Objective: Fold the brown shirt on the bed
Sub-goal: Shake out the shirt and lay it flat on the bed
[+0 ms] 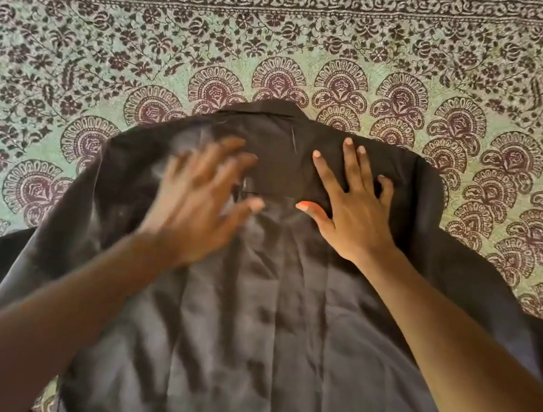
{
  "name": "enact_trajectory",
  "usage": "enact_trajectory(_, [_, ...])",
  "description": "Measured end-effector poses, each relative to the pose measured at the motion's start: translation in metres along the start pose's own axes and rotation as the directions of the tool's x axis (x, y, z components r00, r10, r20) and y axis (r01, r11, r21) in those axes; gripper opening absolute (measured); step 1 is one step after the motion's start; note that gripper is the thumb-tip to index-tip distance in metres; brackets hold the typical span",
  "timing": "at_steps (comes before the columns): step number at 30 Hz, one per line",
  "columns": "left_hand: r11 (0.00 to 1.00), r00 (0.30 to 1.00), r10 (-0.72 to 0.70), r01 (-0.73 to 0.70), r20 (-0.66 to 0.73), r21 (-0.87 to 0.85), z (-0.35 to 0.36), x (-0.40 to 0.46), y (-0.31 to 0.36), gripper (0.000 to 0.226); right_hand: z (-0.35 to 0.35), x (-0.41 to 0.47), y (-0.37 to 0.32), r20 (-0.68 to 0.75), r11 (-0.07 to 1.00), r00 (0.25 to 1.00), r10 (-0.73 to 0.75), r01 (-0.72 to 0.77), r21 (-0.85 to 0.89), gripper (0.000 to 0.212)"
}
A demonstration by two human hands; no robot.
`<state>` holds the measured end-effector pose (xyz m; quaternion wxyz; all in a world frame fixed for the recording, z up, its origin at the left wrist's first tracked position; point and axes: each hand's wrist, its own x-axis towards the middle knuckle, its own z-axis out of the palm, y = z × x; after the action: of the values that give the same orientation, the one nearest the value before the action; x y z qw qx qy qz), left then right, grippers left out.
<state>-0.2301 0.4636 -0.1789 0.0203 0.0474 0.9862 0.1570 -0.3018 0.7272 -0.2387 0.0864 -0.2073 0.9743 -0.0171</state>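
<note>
- Brown shirt [270,309] is seen spread flat on the bed, back side up, with its collar [276,109] at the far end and its body running toward the near edge of the view.
- Creases are seen across the near part of the fabric, and a seam line is visible across the upper back, between the two hands.
- One sleeve is spread out to the left and the other to the right, both lying on the cover.
- Right hand [352,213] is laid flat on the upper back of the shirt, right of centre, just near of the collar; its fingers [350,161] are spread wide and nothing is gripped, only the cloth is pressed by the palm.
- Left hand [202,196] is shown blurred over the left shoulder area of the shirt; its fingers are open and spread, with no fabric pinched. Whether it touches the cloth cannot be told through the blur.
- Both bare forearms are seen crossing the lower shirt from the near corners.
- Bed cover [113,29], pale green with dark floral and fan-shaped prints, is seen around the shirt on the far, left and right sides.
</note>
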Motion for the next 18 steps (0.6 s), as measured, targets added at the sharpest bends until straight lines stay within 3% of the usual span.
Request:
enact_trajectory(2, [1.0,0.979,-0.016,0.019,0.204,-0.011,0.023,-0.009,0.026,0.103,0.0,-0.001,0.006,0.004,1.0,1.0,-0.02,0.021,-0.015,0.081])
enact_trajectory(4, [0.988,0.929,-0.153,0.154,0.338,0.024,0.041,-0.009,0.024,0.132,-0.001,-0.001,0.03,-0.033,0.996,0.996,-0.082,0.081,-0.045,0.079])
enact_trajectory(7, [0.963,0.865,-0.243,0.27,0.439,0.001,0.046,0.002,0.017,0.148,-0.008,0.0,0.097,-0.041,0.987,0.993,-0.11,0.104,-0.121,0.076])
enact_trajectory(8, [0.962,0.848,-0.245,0.275,0.47,0.005,0.044,0.005,0.019,0.149,-0.009,0.002,0.122,-0.055,0.989,0.997,-0.049,0.041,-0.14,0.076])
enact_trajectory(10, [0.954,0.806,-0.255,0.299,0.534,0.005,0.039,0.01,0.021,0.151,-0.019,0.008,0.157,-0.06,0.972,0.976,0.211,-0.216,-0.094,0.081])
enact_trajectory(12, [0.944,0.758,-0.263,0.33,0.597,-0.003,0.034,0.014,0.025,0.154,-0.037,0.015,0.152,-0.099,0.892,0.888,0.45,-0.452,0.003,0.088])
enact_trajectory(13, [0.941,0.736,-0.267,0.338,0.622,0.003,0.03,0.016,0.027,0.157,-0.047,0.015,0.133,-0.153,0.879,0.867,0.475,-0.476,0.033,0.085])
enact_trajectory(16, [0.931,0.681,-0.279,0.364,0.677,0.018,0.02,0.022,0.03,0.165,-0.049,-0.001,0.039,-0.254,0.966,0.933,0.254,-0.233,0.112,0.071])
enact_trajectory(18, [0.932,0.653,-0.283,0.36,0.703,0.041,0.016,0.024,0.031,0.17,-0.026,-0.029,-0.023,-0.13,0.991,0.991,0.028,-0.011,0.133,0.075])
